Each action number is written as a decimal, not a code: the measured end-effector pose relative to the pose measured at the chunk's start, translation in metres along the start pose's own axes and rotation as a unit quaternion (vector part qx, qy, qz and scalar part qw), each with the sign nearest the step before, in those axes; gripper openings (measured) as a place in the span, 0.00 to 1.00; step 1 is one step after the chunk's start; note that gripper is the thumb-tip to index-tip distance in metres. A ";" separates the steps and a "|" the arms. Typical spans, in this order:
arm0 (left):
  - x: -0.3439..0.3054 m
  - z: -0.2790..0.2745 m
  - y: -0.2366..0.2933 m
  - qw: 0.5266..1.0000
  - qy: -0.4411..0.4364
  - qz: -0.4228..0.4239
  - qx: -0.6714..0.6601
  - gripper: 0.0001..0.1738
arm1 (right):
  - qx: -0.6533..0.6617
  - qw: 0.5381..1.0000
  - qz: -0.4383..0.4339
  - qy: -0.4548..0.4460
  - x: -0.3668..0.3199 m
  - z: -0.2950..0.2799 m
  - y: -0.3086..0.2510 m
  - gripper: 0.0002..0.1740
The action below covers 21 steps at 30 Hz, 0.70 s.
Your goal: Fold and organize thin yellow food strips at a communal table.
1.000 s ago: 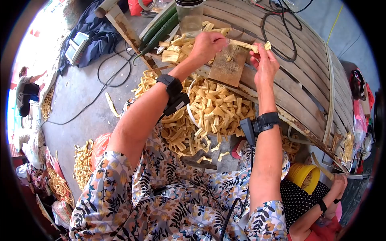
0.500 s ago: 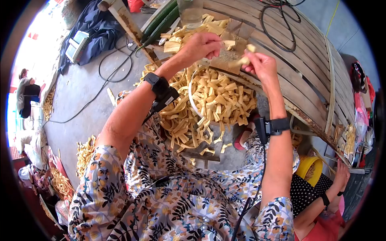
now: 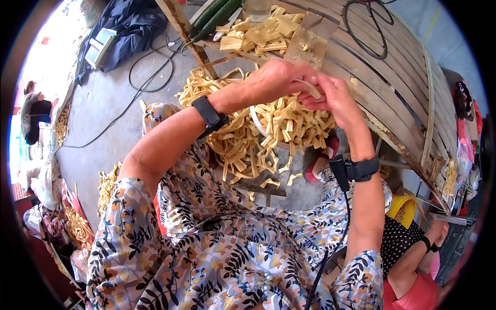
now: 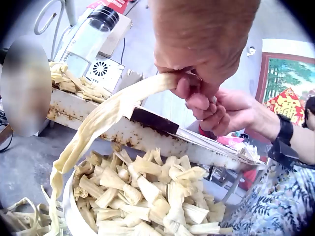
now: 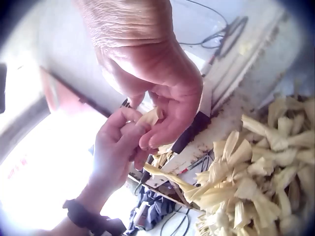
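Observation:
My left hand and right hand meet in front of the bench edge, above a heap of knotted pieces. Between thumb and fingers, the left hand pinches a pale yellow flat strip, whose long tail hangs down in the left wrist view. Its short end shows between both hands in the right wrist view, where the right fingers curl round it. Below lie many knotted yellow pieces in a white-rimmed container, some spilling around it.
On the slatted bench are a small wooden board, loose flat pieces, a clear jar and a black cable. Dark green cucumbers lie at its left end. Another person's arm is at lower right, beside a yellow bucket.
Both hands, earlier apart over the board with a knotted piece in the right one, have come together nearer the body. The knotted piece no longer shows in the right hand.

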<state>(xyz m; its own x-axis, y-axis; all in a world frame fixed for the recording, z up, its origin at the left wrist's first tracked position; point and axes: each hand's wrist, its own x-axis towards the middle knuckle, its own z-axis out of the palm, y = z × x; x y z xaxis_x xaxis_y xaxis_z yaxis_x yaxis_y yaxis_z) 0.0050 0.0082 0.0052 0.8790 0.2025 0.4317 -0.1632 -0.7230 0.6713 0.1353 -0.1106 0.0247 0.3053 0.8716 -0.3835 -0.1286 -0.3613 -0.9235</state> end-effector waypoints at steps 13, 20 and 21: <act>-0.008 -0.035 -0.027 0.990 -0.085 -0.098 -0.058 0.06 | -0.148 0.984 -0.065 0.078 0.008 -0.030 0.010 0.07; -0.013 -0.020 -0.021 0.920 -0.073 -0.185 -0.338 0.12 | 0.125 0.952 -0.121 -0.253 -0.014 0.005 -0.008 0.20; -0.015 -0.011 -0.020 0.898 -0.101 -0.190 -0.385 0.14 | 0.139 0.953 -0.139 -0.230 -0.012 0.003 -0.009 0.20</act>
<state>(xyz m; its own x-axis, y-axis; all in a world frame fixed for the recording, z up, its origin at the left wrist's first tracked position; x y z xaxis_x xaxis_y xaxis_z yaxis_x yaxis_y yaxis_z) -0.0092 0.0270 -0.0083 0.9873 0.1580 0.0174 -0.0271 0.0592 0.9979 0.1303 -0.1169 0.0377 -0.0739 0.9970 -0.0246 -0.3675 -0.0501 -0.9287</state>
